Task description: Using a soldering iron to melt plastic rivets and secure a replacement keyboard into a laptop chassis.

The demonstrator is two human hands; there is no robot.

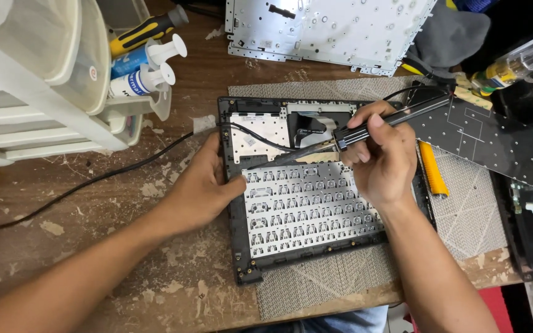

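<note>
The laptop shell lies open on a grey mat in the middle of the table. Its bare keyboard back already shows, and a loose metal plate lies far off. The left hand presses the shell's left edge, fingers together. The right hand grips a black soldering tool, its tip at the keyboard's far left corner. The keyboard sits in the shell, so it looks like more work is left.

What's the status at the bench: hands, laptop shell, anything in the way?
Left hand pressing the laptop shell's left edge. Right hand gripping a black tool, tip on the upper part of the shell. Black cable trails left across the table; nothing blocking.
</note>
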